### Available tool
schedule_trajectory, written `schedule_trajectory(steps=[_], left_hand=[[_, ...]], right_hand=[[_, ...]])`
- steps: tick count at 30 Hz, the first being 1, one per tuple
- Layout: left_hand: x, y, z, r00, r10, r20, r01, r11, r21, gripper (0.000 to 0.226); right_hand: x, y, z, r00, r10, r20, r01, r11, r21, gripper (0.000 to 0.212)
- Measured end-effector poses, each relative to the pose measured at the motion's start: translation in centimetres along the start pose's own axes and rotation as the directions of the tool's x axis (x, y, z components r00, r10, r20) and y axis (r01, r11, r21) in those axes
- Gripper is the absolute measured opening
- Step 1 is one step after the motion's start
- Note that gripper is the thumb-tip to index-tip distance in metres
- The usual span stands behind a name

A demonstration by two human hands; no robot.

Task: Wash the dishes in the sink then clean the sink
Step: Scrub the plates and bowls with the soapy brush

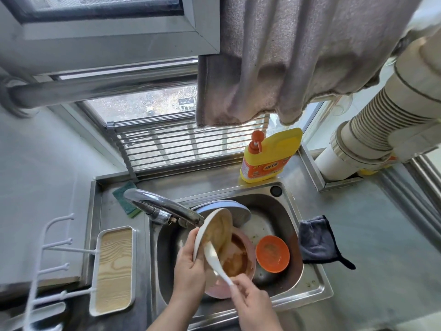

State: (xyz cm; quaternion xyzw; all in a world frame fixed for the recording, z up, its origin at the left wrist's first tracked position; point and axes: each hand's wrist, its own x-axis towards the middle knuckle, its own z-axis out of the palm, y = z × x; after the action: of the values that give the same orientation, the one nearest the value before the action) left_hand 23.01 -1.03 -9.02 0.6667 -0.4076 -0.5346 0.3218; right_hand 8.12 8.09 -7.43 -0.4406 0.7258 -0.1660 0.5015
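My left hand (188, 261) grips the rim of a white bowl (218, 229) smeared with brown sauce and tilts it over the steel sink (296, 278). My right hand (250, 299) pinches the handle of a white spoon (214, 261), whose scoop lies inside the tilted bowl. Under them sits a pink bowl (238, 259) with brown liquid. An orange bowl (272, 253) stands at the sink's right, and a blue-rimmed plate (238, 211) leans at the back. The faucet (164, 206) spout ends above the white bowl.
A yellow detergent bottle (269, 156) stands behind the sink. A green sponge (126, 199) lies by the faucet base. A dark cloth (317, 242) drapes over the sink's right rim. A wood-patterned tray (114, 268) and a white hook rack (47, 259) are at the left.
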Motion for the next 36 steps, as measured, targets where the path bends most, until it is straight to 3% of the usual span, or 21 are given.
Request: schedule_trajectory(steps=[4, 9, 13, 16, 18, 22, 27, 29, 33, 36], left_hand=[[-0.7, -0.2, 0.0, 0.994, -0.106, 0.037, 0.109, 0.989, -0.097, 0.033], [0.4, -0.7, -0.5, 0.949, -0.308, -0.071, 0.27, 0.905, -0.329, 0.034], [1.3, -1.8, -0.5, 0.874, -0.463, -0.146, 0.379, 0.839, -0.39, 0.035], [0.4, -2.4, 0.3, 0.88, -0.464, -0.1, 0.395, 0.834, -0.385, 0.035], [-0.3, -2.1, 0.6, 0.876, -0.478, -0.064, 0.411, 0.81, -0.419, 0.033], [0.4, -2.6, -0.7, 0.863, -0.497, -0.092, 0.413, 0.798, -0.439, 0.039], [1.3, -2.7, -1.2, 0.831, -0.538, -0.145, 0.424, 0.779, -0.461, 0.03], [0.3, -2.4, -0.2, 0.836, -0.535, -0.122, 0.424, 0.772, -0.475, 0.028], [-0.7, -2.7, 0.9, 0.84, -0.538, -0.073, 0.433, 0.744, -0.509, 0.035], [0.6, -2.7, -0.5, 0.82, -0.557, -0.136, 0.422, 0.747, -0.515, 0.037]], right_hand=[[4.0, 0.8, -2.6, 0.994, -0.028, -0.109, 0.024, 0.999, -0.039, 0.011], [4.8, 3.5, -4.9, 0.989, 0.148, 0.002, -0.143, 0.96, -0.239, 0.017], [0.6, 1.2, -2.2, 0.979, 0.12, 0.162, -0.075, 0.962, -0.263, 0.017], [1.8, -2.5, -0.4, 0.971, 0.068, 0.231, 0.003, 0.956, -0.293, 0.018], [5.0, -3.4, -0.7, 0.981, 0.044, 0.187, 0.016, 0.952, -0.306, 0.018], [7.3, 0.2, -5.1, 0.985, 0.147, 0.093, -0.1, 0.915, -0.39, 0.017], [1.1, 0.1, -2.7, 0.953, 0.144, 0.266, -0.053, 0.945, -0.322, 0.008], [1.7, -2.4, -1.1, 0.949, 0.078, 0.304, 0.026, 0.946, -0.323, 0.016], [7.8, -2.2, -3.0, 0.983, 0.102, 0.153, -0.029, 0.908, -0.418, 0.014], [6.2, 0.9, -5.8, 0.977, 0.18, 0.113, -0.118, 0.902, -0.416, 0.017]])
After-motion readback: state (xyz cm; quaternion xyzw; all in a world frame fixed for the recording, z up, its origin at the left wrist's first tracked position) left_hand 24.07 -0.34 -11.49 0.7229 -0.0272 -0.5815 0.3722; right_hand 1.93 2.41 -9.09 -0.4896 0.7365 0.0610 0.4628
